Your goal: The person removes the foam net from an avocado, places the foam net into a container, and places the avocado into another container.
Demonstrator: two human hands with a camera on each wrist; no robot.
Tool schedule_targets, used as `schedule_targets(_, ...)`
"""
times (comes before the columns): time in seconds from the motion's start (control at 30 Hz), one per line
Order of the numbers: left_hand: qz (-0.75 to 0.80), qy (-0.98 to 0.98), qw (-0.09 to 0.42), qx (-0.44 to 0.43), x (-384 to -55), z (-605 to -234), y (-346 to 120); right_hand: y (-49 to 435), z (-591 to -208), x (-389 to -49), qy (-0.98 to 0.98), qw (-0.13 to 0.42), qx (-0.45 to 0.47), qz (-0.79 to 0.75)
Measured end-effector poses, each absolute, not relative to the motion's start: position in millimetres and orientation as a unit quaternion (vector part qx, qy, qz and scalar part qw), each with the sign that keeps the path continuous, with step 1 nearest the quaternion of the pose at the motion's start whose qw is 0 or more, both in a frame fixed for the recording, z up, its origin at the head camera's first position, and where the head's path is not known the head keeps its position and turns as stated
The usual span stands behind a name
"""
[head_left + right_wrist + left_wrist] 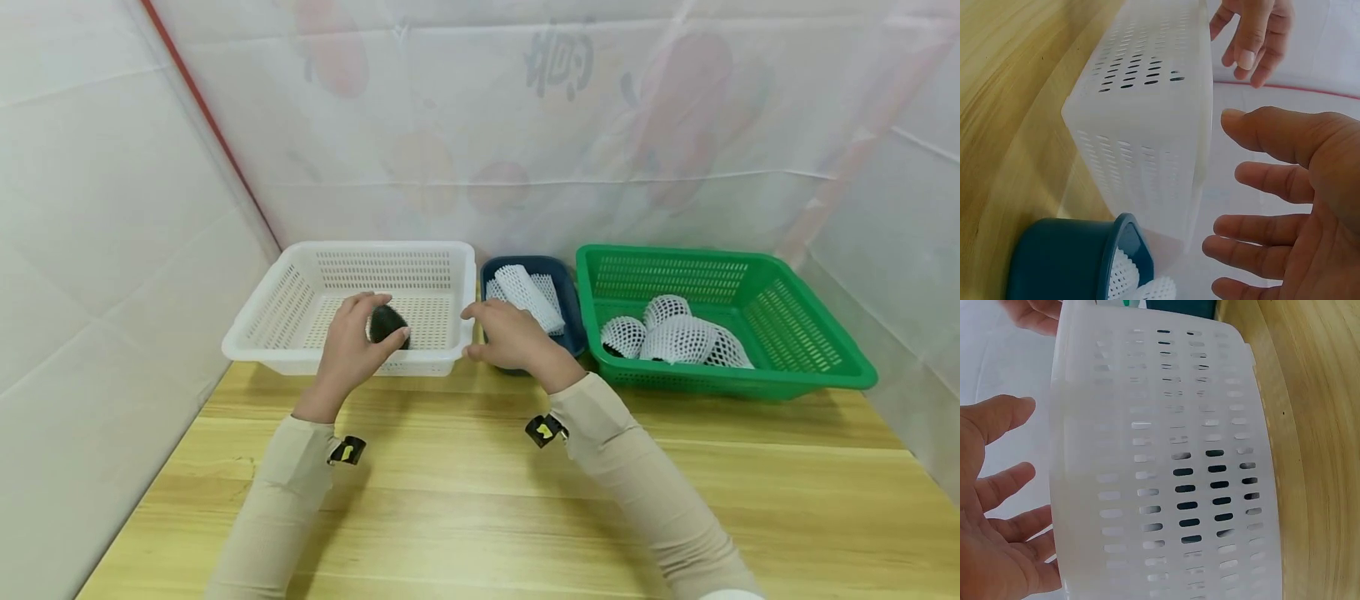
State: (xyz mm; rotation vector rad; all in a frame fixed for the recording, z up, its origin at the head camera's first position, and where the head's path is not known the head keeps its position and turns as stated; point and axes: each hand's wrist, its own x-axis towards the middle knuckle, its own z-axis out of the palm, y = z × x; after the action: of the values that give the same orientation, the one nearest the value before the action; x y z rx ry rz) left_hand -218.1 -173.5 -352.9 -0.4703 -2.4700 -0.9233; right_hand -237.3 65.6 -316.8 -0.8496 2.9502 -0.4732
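A dark avocado [387, 325] lies in the white plastic basket [258, 353], partly covered by my left hand in the head view; in the left wrist view its dark shape shows through the side slots. My left hand [351, 346] hovers over the basket's front rim, thumb and fingers spread apart around the avocado from above, with nothing gripped. Near the basket's right rim, my right hand [513, 333] is held with fingers loosely extended and nothing in them. Below it stands a dark blue bin [572, 321] holding white foam net sleeves [528, 298].
On the right is a green basket [795, 377] with several fruits in white foam nets [678, 339] inside. All three containers stand side by side on a wooden table [465, 500]. White sheeting [420, 125] hangs behind them and along both sides.
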Motion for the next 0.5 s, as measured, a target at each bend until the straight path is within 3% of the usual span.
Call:
schedule_targets(0.23, -0.323, -0.910, 0.203, -0.165, -217, -349, -176, 65, -315, -235, 0.950, 0.019, -0.273, -0.148)
schedule_targets(0.5, -0.287, -0.915, 0.181, -0.220, -213, -336, -165, 81, -313, -230, 0.963, 0.019, -0.238, -0.122)
